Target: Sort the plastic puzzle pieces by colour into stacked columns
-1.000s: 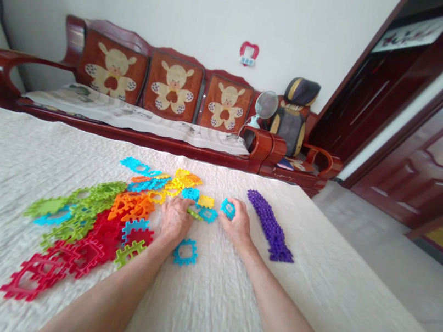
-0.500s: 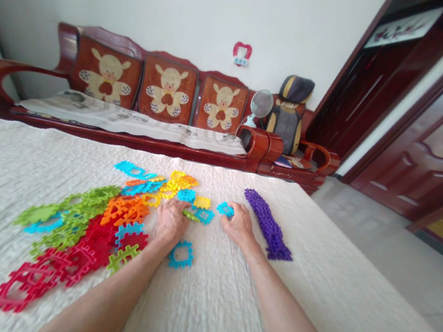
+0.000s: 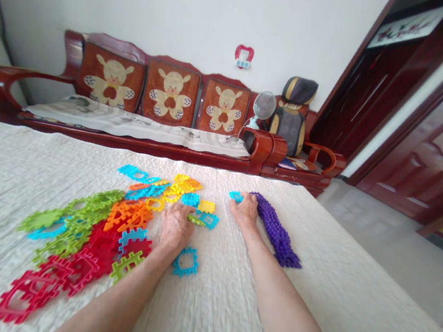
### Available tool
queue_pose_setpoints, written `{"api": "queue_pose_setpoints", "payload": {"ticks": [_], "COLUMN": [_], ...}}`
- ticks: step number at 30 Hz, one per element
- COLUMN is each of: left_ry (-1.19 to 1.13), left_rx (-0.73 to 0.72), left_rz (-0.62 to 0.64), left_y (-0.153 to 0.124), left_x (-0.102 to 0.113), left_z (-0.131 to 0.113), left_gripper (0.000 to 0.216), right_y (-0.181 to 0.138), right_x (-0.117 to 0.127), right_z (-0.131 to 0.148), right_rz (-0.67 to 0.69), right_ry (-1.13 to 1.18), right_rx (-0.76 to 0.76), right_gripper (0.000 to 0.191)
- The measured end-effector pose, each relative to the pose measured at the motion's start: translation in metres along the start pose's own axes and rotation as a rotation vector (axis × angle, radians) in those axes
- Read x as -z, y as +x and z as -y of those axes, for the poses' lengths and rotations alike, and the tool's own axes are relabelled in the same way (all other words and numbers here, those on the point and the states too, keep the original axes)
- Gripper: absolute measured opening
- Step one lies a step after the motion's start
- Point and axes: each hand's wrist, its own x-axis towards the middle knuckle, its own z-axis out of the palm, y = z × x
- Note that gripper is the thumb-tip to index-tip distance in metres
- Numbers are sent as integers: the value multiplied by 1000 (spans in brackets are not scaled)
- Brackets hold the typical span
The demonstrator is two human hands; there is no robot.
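My right hand [image 3: 246, 210] holds a small blue toothed tile [image 3: 236, 196] against the far end of a long purple row of joined tiles [image 3: 275, 230]. My left hand [image 3: 175, 225] rests on the cloth with its fingers curled over a green piece [image 3: 195, 220], beside a blue tile [image 3: 209, 219]. A heap of flat interlocking tiles spreads to the left: red ones [image 3: 64, 270], green ones [image 3: 80, 217], orange ones [image 3: 131, 212], yellow ones [image 3: 185, 184]. One blue square tile [image 3: 185, 262] lies alone by my left wrist.
The tiles lie on a cream quilted cover [image 3: 225, 311]. Behind stands a dark wooden sofa [image 3: 149, 116] with bear-print cushions, a small fan [image 3: 263, 107] and a massage cushion [image 3: 293, 116]. Dark wooden doors [image 3: 429, 141] are at the right.
My right hand has moved away from me and to the right with the blue tile, from beside the loose pieces to the far end of the purple row. My left hand stayed put.
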Motion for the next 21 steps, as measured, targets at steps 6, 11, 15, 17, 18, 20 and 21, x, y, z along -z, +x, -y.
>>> {"api": "queue_pose_setpoints", "payload": {"ticks": [6,11,15,17,18,20,21], "left_ry": [-5,24,52,49,40,-4,-32], "left_rx": [-6,-50,-126,-154,-156,-116,-78], "left_rz": [-9,38,81,116,136,150,134], "left_y": [1,-1,-2,0,1,4,6], "left_x": [-4,2,11,14,15,16,15], "left_z": [4,3,2,2,3,4,5], "left_gripper": [45,41,41,44,46,47,46], "right_y": [1,3,-2,-4,-6,-9,-11], "right_x": [-4,-3,6,11,14,18,20], "right_z": [-11,-11,-3,4,8,15,18], "right_rz": [26,23,-6,15,56,176,229], "right_ry": [-21,-9,17,109,179,313,359], "right_rx": [89,122,141,177,200,231,231], "right_gripper": [20,18,23,23,22,22,23]}}
